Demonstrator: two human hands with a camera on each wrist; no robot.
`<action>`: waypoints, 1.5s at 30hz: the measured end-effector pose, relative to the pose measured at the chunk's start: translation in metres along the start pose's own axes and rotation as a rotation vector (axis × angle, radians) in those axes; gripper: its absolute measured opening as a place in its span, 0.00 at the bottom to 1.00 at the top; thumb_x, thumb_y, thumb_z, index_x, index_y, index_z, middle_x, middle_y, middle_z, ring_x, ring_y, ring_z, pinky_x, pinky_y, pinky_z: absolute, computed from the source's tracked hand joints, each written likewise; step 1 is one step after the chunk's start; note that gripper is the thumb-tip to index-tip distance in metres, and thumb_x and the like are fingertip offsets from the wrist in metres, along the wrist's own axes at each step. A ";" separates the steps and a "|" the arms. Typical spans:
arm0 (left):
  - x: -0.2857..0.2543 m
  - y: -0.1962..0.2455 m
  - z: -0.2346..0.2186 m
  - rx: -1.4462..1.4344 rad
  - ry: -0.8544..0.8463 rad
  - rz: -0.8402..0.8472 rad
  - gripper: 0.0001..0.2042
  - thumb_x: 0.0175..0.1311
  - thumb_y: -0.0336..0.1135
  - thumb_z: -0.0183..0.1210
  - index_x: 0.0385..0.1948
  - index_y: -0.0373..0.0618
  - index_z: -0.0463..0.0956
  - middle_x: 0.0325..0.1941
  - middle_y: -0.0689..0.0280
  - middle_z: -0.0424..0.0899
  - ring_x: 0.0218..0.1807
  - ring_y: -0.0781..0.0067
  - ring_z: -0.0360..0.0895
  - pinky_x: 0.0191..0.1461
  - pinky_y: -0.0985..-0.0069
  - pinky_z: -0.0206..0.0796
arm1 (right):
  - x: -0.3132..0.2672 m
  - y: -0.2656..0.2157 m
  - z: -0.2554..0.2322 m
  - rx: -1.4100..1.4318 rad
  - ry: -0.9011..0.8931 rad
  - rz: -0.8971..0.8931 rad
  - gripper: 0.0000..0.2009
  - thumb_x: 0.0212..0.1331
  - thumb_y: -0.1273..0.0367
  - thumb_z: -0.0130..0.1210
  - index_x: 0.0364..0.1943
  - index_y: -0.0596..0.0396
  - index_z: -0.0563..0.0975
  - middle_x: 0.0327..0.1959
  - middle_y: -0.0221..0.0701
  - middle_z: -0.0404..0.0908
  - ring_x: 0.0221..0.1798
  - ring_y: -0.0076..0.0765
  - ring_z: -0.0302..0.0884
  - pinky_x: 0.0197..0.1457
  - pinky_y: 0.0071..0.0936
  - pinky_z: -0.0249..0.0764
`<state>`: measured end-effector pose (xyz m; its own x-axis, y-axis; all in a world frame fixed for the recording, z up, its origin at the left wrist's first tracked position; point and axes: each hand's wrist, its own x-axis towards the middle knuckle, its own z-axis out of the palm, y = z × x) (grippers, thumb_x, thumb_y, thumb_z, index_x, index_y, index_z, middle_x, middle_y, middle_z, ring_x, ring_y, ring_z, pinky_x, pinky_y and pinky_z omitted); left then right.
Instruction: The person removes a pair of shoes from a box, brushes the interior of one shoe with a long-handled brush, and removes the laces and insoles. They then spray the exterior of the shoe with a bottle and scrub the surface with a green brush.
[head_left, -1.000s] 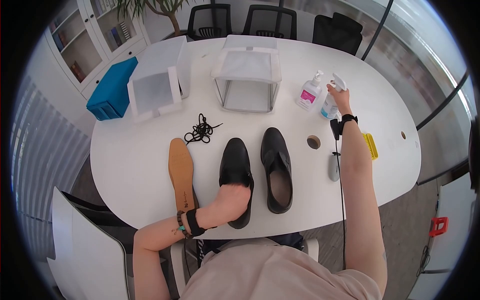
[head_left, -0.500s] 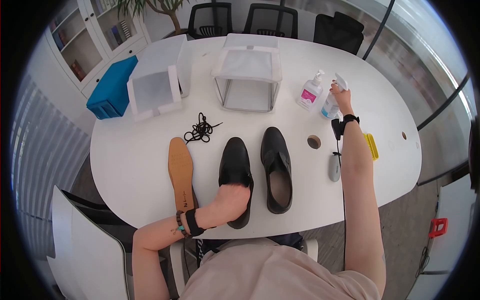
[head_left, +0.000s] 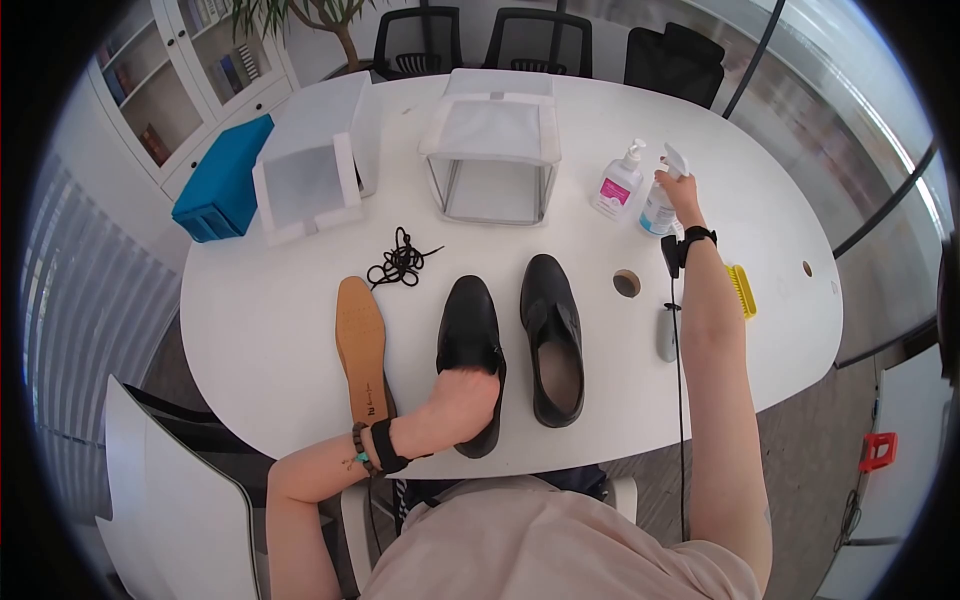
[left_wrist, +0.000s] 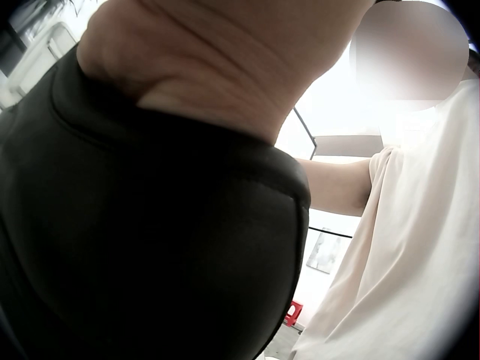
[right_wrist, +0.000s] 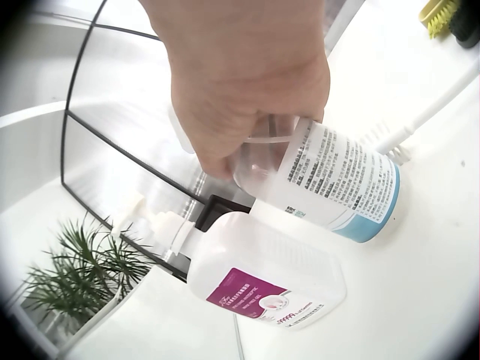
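In the head view my left hand (head_left: 462,408) reaches into a black leather shoe (head_left: 467,315) lying near the table's front edge, its fingers hidden inside. The left wrist view shows the dark shoe's rim close around that hand. A matching black shoe (head_left: 549,295) lies just to the right, and a tan insole (head_left: 360,325) to the left. At the far right my right hand (head_left: 684,197) grips a clear spray bottle (right_wrist: 337,180) with a white trigger head, around its neck. The bottle stands upright on the table, beside a white pump bottle (right_wrist: 262,281) with a magenta label.
Black shoelaces (head_left: 401,260) lie tangled behind the insole. Two translucent boxes, one of them an open-fronted box (head_left: 497,135), stand farther back, with a blue case (head_left: 222,180) at left. A yellow brush (head_left: 742,292) and a round table hole (head_left: 627,284) are near the right arm.
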<state>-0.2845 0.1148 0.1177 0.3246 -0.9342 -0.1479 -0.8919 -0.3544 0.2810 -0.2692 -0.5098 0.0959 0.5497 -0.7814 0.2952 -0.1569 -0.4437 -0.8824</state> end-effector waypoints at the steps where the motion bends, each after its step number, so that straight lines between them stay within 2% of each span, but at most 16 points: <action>1: 0.000 0.001 0.000 -0.001 0.001 0.001 0.08 0.58 0.27 0.63 0.35 0.34 0.87 0.33 0.47 0.88 0.36 0.43 0.89 0.41 0.53 0.83 | 0.000 -0.001 0.000 0.003 0.000 0.002 0.25 0.58 0.61 0.70 0.61 0.52 0.87 0.47 0.41 0.92 0.50 0.39 0.90 0.56 0.38 0.82; 8: -0.001 0.002 -0.004 0.003 0.006 0.003 0.08 0.58 0.27 0.63 0.36 0.35 0.87 0.32 0.47 0.88 0.36 0.43 0.89 0.40 0.53 0.83 | -0.003 0.004 0.005 -0.065 0.072 0.001 0.30 0.56 0.55 0.72 0.63 0.52 0.86 0.48 0.43 0.92 0.53 0.44 0.90 0.58 0.41 0.82; 13: -0.001 0.001 -0.004 -0.008 -0.004 0.011 0.08 0.58 0.27 0.63 0.36 0.35 0.87 0.31 0.47 0.88 0.34 0.43 0.89 0.39 0.54 0.83 | -0.007 -0.006 0.006 -0.124 0.100 0.027 0.29 0.54 0.56 0.70 0.61 0.49 0.86 0.49 0.43 0.92 0.55 0.50 0.90 0.61 0.44 0.82; 16: -0.002 0.001 -0.002 -0.012 0.053 0.021 0.07 0.58 0.27 0.63 0.35 0.35 0.87 0.31 0.47 0.88 0.34 0.43 0.89 0.38 0.53 0.82 | -0.004 -0.002 0.009 -0.161 0.123 0.049 0.28 0.52 0.56 0.68 0.60 0.47 0.86 0.51 0.43 0.92 0.57 0.54 0.90 0.63 0.46 0.81; 17: -0.002 0.001 -0.001 -0.006 0.077 0.027 0.06 0.56 0.27 0.64 0.31 0.36 0.87 0.29 0.48 0.88 0.32 0.45 0.88 0.36 0.55 0.82 | -0.002 0.000 0.009 -0.171 0.128 0.046 0.28 0.52 0.56 0.68 0.60 0.46 0.86 0.52 0.43 0.92 0.57 0.55 0.90 0.64 0.47 0.81; 18: -0.003 0.001 0.000 -0.001 0.100 0.034 0.05 0.55 0.27 0.64 0.27 0.37 0.87 0.28 0.50 0.88 0.31 0.47 0.88 0.35 0.56 0.82 | -0.003 -0.001 0.010 -0.170 0.127 0.046 0.28 0.52 0.56 0.68 0.60 0.46 0.86 0.52 0.43 0.92 0.57 0.55 0.90 0.64 0.47 0.81; 20: -0.003 0.000 0.000 -0.001 0.107 0.038 0.05 0.55 0.27 0.64 0.28 0.37 0.87 0.28 0.50 0.88 0.31 0.47 0.88 0.35 0.56 0.82 | -0.004 -0.002 0.012 -0.205 0.173 -0.025 0.26 0.58 0.62 0.66 0.62 0.53 0.83 0.40 0.38 0.94 0.48 0.37 0.92 0.55 0.36 0.82; 24: -0.003 -0.001 0.002 0.005 0.112 0.044 0.05 0.54 0.27 0.64 0.28 0.37 0.88 0.28 0.50 0.87 0.31 0.46 0.88 0.36 0.55 0.82 | -0.003 0.000 0.011 -0.240 0.198 -0.036 0.30 0.58 0.62 0.66 0.67 0.54 0.82 0.39 0.38 0.93 0.47 0.37 0.91 0.55 0.36 0.82; 26: -0.002 0.000 0.002 0.007 0.114 0.040 0.05 0.54 0.27 0.65 0.27 0.37 0.88 0.28 0.50 0.87 0.31 0.46 0.88 0.36 0.55 0.82 | 0.000 0.006 0.009 -0.166 0.143 -0.027 0.32 0.58 0.62 0.66 0.70 0.53 0.81 0.39 0.37 0.93 0.46 0.37 0.91 0.56 0.36 0.82; 30: -0.002 -0.001 0.005 -0.001 0.110 0.042 0.04 0.54 0.26 0.64 0.27 0.36 0.87 0.28 0.50 0.87 0.31 0.47 0.88 0.36 0.55 0.81 | 0.002 0.004 0.009 -0.203 0.138 -0.015 0.32 0.59 0.62 0.65 0.70 0.53 0.81 0.39 0.37 0.93 0.45 0.37 0.90 0.56 0.36 0.82; 32: -0.002 -0.001 0.006 -0.007 0.123 0.050 0.04 0.54 0.26 0.64 0.28 0.36 0.87 0.28 0.50 0.87 0.31 0.47 0.88 0.35 0.55 0.81 | 0.000 -0.002 0.009 -0.179 0.110 0.037 0.32 0.53 0.55 0.67 0.64 0.53 0.84 0.52 0.49 0.91 0.58 0.57 0.89 0.64 0.47 0.81; 37: -0.003 0.000 -0.001 -0.013 0.120 0.054 0.04 0.54 0.26 0.64 0.28 0.36 0.87 0.29 0.50 0.87 0.32 0.47 0.88 0.35 0.55 0.81 | -0.002 -0.001 0.008 -0.152 0.110 0.022 0.32 0.54 0.55 0.67 0.66 0.48 0.84 0.51 0.47 0.92 0.57 0.55 0.90 0.64 0.46 0.81; 39: -0.002 -0.002 0.000 -0.009 0.026 0.046 0.07 0.60 0.27 0.62 0.36 0.36 0.87 0.32 0.48 0.89 0.35 0.44 0.89 0.39 0.54 0.83 | 0.000 0.002 0.010 -0.150 0.111 0.010 0.32 0.54 0.55 0.66 0.67 0.47 0.84 0.51 0.47 0.92 0.57 0.54 0.90 0.64 0.45 0.81; 45: -0.001 0.003 -0.002 0.008 0.018 0.001 0.06 0.59 0.27 0.63 0.32 0.36 0.87 0.30 0.49 0.88 0.33 0.45 0.89 0.37 0.54 0.83 | -0.003 0.000 0.009 -0.124 0.084 0.031 0.32 0.55 0.55 0.67 0.68 0.45 0.84 0.50 0.45 0.92 0.56 0.52 0.91 0.64 0.44 0.81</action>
<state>-0.2869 0.1146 0.1208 0.3292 -0.9352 -0.1302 -0.8948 -0.3531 0.2734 -0.2635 -0.5037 0.0922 0.4732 -0.8273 0.3027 -0.2754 -0.4654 -0.8412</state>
